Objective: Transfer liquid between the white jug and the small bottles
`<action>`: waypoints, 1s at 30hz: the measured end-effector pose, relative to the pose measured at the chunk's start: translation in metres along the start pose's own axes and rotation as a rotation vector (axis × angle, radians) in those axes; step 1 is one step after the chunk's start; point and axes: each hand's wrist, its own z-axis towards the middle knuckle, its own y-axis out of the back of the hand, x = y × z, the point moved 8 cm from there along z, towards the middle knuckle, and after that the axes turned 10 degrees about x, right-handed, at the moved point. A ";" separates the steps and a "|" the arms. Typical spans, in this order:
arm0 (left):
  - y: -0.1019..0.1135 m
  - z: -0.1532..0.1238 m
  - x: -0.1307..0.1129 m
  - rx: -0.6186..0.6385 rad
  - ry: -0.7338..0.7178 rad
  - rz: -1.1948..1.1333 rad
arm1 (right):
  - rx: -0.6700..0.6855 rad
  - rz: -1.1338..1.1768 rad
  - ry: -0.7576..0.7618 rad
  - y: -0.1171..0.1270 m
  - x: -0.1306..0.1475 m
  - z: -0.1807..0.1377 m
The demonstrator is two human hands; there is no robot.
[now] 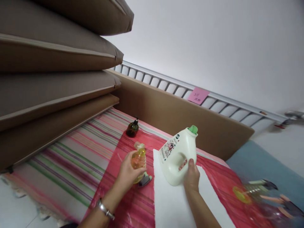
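My right hand (191, 176) grips the handle of a white detergent jug (177, 156) with a green cap, held tilted above a white cloth (171, 202). My left hand (127, 173) is wrapped round a small yellow bottle (139, 161) with a pale cap, held just over the red sheet (133, 202). A silver bracelet (105, 209) sits on my left wrist. A small dark object (144, 180) lies on the sheet under the yellow bottle.
A dark amber pump bottle (132, 129) stands at the far edge of the striped cloth (71, 164). Brown cushions (47, 79) are stacked at left, a cardboard panel (180, 117) behind. Blurred items (258, 190) lie at right on the red sheet.
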 end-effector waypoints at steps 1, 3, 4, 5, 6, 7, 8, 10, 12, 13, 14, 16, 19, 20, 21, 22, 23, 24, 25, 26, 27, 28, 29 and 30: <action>0.000 0.001 0.000 -0.009 -0.005 0.003 | 0.036 -0.038 -0.009 0.000 0.000 -0.001; 0.003 0.003 -0.001 -0.027 -0.008 0.003 | 0.095 -0.129 -0.025 0.003 0.006 -0.003; 0.004 0.004 -0.002 -0.040 -0.006 0.004 | 0.109 -0.179 -0.028 0.007 0.010 -0.005; 0.007 0.004 -0.002 -0.057 -0.004 0.004 | 0.109 -0.232 -0.024 0.013 0.016 -0.009; 0.010 0.004 -0.003 -0.075 -0.004 0.002 | 0.090 -0.284 -0.014 0.020 0.024 -0.014; 0.013 0.003 -0.004 -0.092 -0.007 -0.002 | 0.052 -0.334 0.004 0.028 0.031 -0.021; 0.017 0.003 -0.005 -0.112 -0.009 -0.007 | -0.001 -0.373 0.026 0.036 0.038 -0.031; 0.024 0.001 -0.007 -0.143 -0.020 -0.011 | -0.078 -0.466 0.100 0.044 0.049 -0.053; 0.029 0.000 -0.009 -0.169 -0.034 -0.003 | 0.050 -0.609 0.221 0.023 0.050 -0.075; 0.031 0.000 -0.010 -0.180 -0.042 -0.001 | 0.247 -0.708 0.302 -0.003 0.044 -0.086; 0.032 0.000 -0.011 -0.189 -0.051 -0.002 | 0.428 -0.758 0.360 -0.029 0.034 -0.099; 0.033 0.000 -0.011 -0.204 -0.060 -0.005 | 0.660 -0.801 0.423 -0.073 0.013 -0.121; 0.030 -0.001 -0.011 -0.194 -0.057 -0.003 | 0.847 -0.854 0.471 -0.124 -0.009 -0.141; 0.029 -0.001 -0.011 -0.184 -0.056 -0.003 | 0.879 -0.869 0.481 -0.136 -0.012 -0.144; 0.028 -0.002 -0.011 -0.174 -0.057 -0.006 | 0.900 -0.880 0.490 -0.146 -0.013 -0.145; 0.027 -0.002 -0.011 -0.166 -0.059 -0.013 | 0.913 -0.888 0.496 -0.152 -0.013 -0.145; 0.027 -0.003 -0.012 -0.160 -0.062 -0.022 | 0.919 -0.894 0.499 -0.157 -0.012 -0.144; 0.027 -0.003 -0.012 -0.153 -0.065 -0.032 | 0.921 -0.897 0.497 -0.160 -0.010 -0.143; 0.027 -0.003 -0.013 -0.148 -0.069 -0.041 | 0.920 -0.897 0.491 -0.160 -0.007 -0.141; 0.027 -0.003 -0.014 -0.144 -0.076 -0.047 | 0.915 -0.892 0.483 -0.159 -0.004 -0.138; 0.027 -0.002 -0.015 -0.142 -0.084 -0.051 | 0.903 -0.882 0.471 -0.156 0.000 -0.135; 0.027 -0.001 -0.016 -0.140 -0.093 -0.057 | 0.886 -0.868 0.458 -0.151 0.006 -0.132; 0.027 -0.001 -0.018 -0.138 -0.099 -0.064 | 0.864 -0.857 0.447 -0.143 0.013 -0.129; 0.027 0.000 -0.019 -0.137 -0.101 -0.073 | 0.834 -0.837 0.420 -0.132 0.021 -0.125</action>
